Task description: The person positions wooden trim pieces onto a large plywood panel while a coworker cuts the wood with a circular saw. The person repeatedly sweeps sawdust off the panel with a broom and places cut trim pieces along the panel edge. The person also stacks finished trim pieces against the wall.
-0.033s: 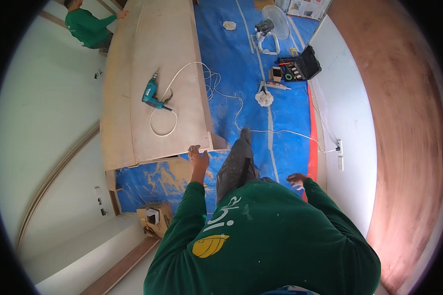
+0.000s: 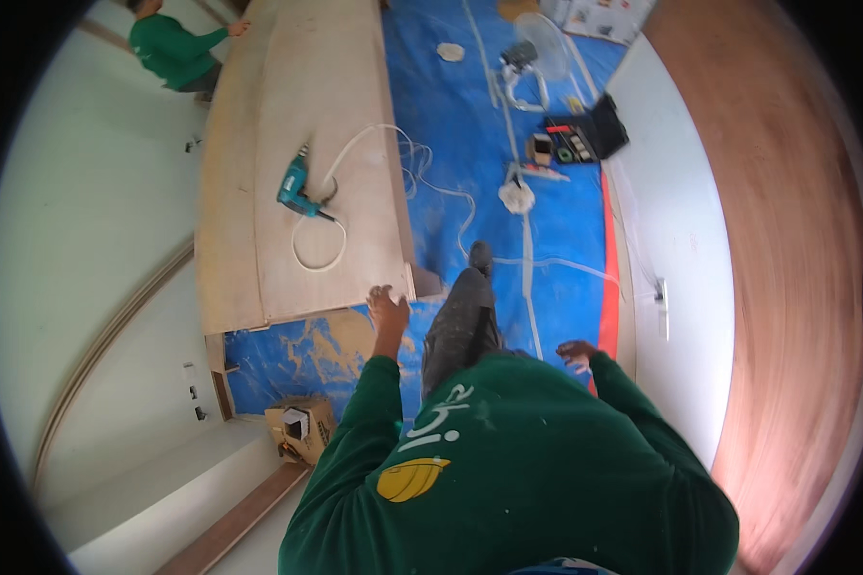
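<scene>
My left hand (image 2: 388, 311) reaches forward with fingers apart, at the near end of a long plywood box (image 2: 340, 220). Its fingertips overlap the box's near edge in the picture; whether they touch it I cannot tell. A teal corded drill (image 2: 297, 187) lies on top of the box with its bit pointing away, and its pale cord loops beside it. My right hand (image 2: 576, 355) hangs low on the right, fingers loosely apart, with nothing visible in it. The nearest thing to it is the blue floor sheet (image 2: 571, 297) with its orange edge strip.
On the sheet stand a fan (image 2: 542, 53), an open black tool case (image 2: 594, 129) and a small carton (image 2: 539, 149). The cord runs across the floor to a wall socket (image 2: 662, 292). A cardboard box (image 2: 302, 426) sits left. A person in green (image 2: 173, 48) is at far left.
My dark shoe now shows more fully ahead of my leg. The view has shifted slightly, with some blur at right. Both hands keep nearly the same place and the drill lies as before.
</scene>
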